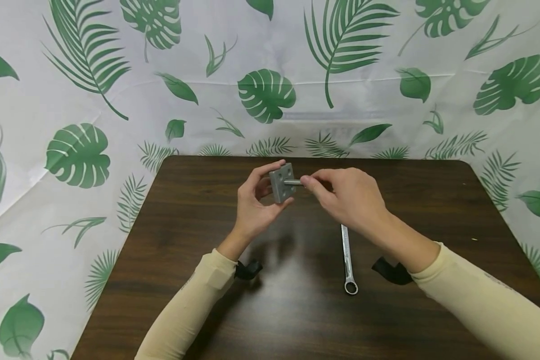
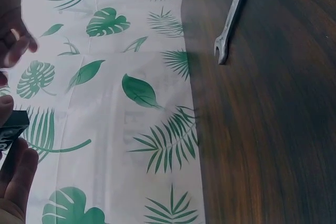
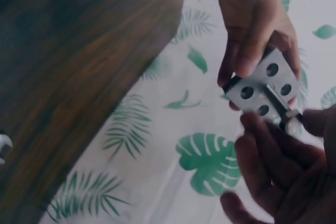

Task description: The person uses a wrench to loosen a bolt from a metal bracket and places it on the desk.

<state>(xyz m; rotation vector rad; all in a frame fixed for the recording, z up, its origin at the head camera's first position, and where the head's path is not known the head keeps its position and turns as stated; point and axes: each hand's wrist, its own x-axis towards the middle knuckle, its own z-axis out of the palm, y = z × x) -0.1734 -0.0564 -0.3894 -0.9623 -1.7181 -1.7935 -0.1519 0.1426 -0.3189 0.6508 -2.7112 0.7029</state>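
Note:
A grey square metal plate is held up above the table by my left hand, thumb and fingers gripping its edges. Several round holes show in the plate's face in the right wrist view. My right hand pinches the outer end of a silver bolt between thumb and fingertips. The bolt's shank points at the middle of the plate and meets it there; how deep it sits I cannot tell. In the left wrist view only a dark corner of the plate appears.
A silver combination wrench lies on the dark wooden table, below my right hand. Behind the table hangs a white sheet with green leaves. Black straps hang at both wrists.

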